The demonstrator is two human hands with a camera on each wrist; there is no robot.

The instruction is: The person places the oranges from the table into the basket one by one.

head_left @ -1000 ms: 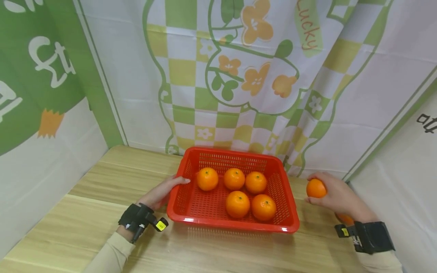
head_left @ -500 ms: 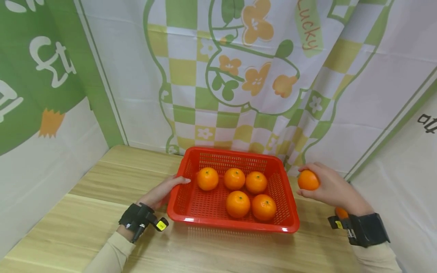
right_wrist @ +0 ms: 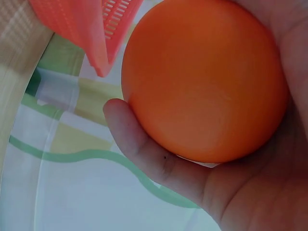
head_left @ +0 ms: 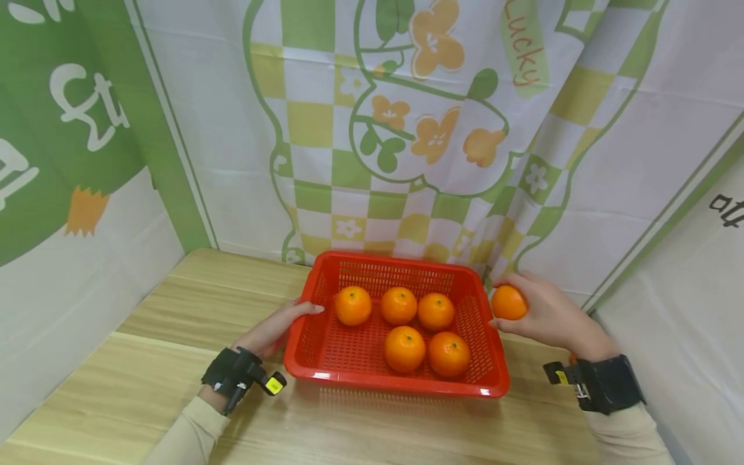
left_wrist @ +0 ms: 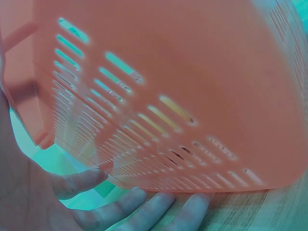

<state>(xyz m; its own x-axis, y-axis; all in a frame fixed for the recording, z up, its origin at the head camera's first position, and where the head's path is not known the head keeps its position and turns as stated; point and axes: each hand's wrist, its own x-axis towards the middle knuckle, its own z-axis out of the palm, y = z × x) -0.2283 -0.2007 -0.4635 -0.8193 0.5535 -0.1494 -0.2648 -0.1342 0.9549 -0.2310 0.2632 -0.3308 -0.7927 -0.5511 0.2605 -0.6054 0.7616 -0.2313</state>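
Observation:
A red plastic basket [head_left: 401,386] with slotted walls stands on the table and holds several oranges [head_left: 405,349]. My left hand [head_left: 278,328] grips its left side, thumb over the rim. In the left wrist view the fingers [left_wrist: 115,204] lie along the slotted outer wall [left_wrist: 202,72], tips near its lower edge. My right hand [head_left: 549,313] holds another orange [head_left: 509,302] beside the basket's right rim, at about rim height. Thumb and fingers curl round that orange [right_wrist: 204,79] in the right wrist view, and a corner of the basket [right_wrist: 103,43] shows beyond it.
An orange thing [head_left: 573,358] peeks out from behind the right wrist, mostly hidden. Wooden table [head_left: 192,323] extends left and in front of the basket. A printed green-and-white curtain [head_left: 314,161] hangs right behind the basket, and more cloth encloses both sides.
My right hand has moved left with its orange, from out over the right of the table to the basket's right rim. Left hand and basket have stayed still.

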